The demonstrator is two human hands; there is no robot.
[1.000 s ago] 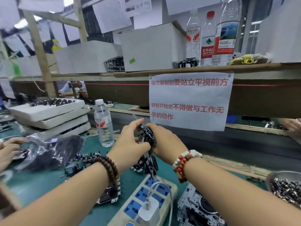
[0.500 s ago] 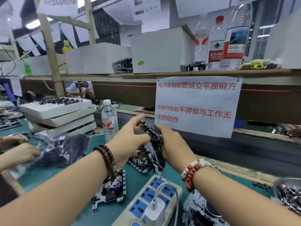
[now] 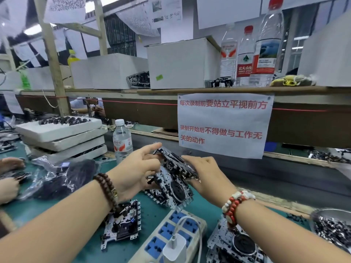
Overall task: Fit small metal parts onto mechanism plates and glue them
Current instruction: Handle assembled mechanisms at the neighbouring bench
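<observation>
Both hands hold a stack of metal mechanism plates (image 3: pixel 173 179) tilted up above the green bench. My left hand (image 3: pixel 135 170) grips the stack's left side, forefinger stretched along its top edge. My right hand (image 3: pixel 206 175) holds the right side from behind, fingers curled round the edge. Another mechanism plate (image 3: pixel 123 223) lies flat under my left wrist, and one more mechanism plate (image 3: pixel 235 245) sits below my right forearm. A metal bowl (image 3: pixel 330 215) of small metal parts stands at the far right. No glue is visible.
A power strip (image 3: pixel 171 234) with a white charger lies just below the held stack. A water bottle (image 3: pixel 122 141), stacked foam trays (image 3: pixel 62 135) and a plastic bag (image 3: pixel 62 177) fill the left. Another person's hands (image 3: pixel 9 175) work at the left edge. A paper notice (image 3: pixel 224 124) hangs from the shelf.
The held stack has tipped so its upper plate leans further right and its face shows more. My left forefinger has stretched out along the top edge. The view shifted slightly.
</observation>
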